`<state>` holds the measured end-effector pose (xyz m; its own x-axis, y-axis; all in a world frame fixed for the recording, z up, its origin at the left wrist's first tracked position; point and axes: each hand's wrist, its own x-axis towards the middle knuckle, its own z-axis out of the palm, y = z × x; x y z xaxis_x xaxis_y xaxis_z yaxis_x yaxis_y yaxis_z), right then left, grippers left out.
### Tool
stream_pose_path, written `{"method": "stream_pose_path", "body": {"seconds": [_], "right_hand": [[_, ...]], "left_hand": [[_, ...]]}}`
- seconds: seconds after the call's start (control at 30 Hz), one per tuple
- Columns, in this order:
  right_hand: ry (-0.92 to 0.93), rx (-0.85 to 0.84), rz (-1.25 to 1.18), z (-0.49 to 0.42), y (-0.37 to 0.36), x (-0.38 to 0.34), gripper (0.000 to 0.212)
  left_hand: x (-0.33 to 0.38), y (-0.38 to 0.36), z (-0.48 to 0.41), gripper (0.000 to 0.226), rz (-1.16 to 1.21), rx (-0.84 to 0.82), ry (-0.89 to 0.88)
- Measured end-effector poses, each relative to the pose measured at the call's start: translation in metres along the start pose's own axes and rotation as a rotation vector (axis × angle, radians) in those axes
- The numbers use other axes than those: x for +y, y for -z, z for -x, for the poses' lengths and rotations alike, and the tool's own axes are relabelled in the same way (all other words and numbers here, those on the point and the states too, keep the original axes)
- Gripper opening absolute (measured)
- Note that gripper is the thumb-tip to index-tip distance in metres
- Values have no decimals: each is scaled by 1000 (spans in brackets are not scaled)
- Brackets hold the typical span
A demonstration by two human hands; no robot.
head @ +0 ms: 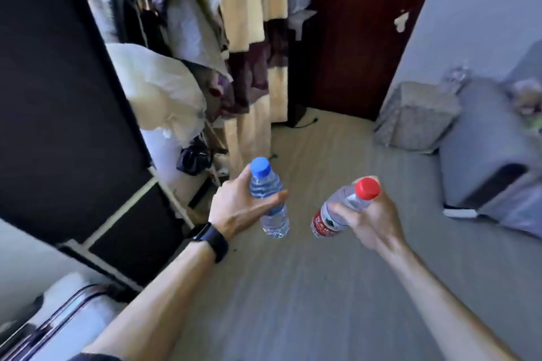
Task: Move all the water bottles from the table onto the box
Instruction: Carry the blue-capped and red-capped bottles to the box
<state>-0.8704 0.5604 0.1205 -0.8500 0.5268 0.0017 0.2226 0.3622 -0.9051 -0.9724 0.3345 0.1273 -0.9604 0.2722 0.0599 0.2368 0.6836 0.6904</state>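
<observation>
While both arms reach out over the floor (293,287), each hand carries one water bottle in the air.

The left hand (237,208) wraps the middle of the blue-capped bottle (268,199), roughly upright; a dark wristband (212,239) sits on that wrist. The right hand (371,221) grips the tilted red-capped bottle (340,214) near its neck, its red label partly showing. Fingers hide much of both bottles. The whole view is blurred, and neither table nor box can be made out.
</observation>
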Motion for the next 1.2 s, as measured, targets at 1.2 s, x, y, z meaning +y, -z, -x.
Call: {"method": "stream_pose_path", "body": {"seconds": [1.2], "right_hand": [[-370, 416, -31, -574, 336, 185, 52]], "left_hand": [[374, -431, -578, 43, 282, -517, -95]]}}
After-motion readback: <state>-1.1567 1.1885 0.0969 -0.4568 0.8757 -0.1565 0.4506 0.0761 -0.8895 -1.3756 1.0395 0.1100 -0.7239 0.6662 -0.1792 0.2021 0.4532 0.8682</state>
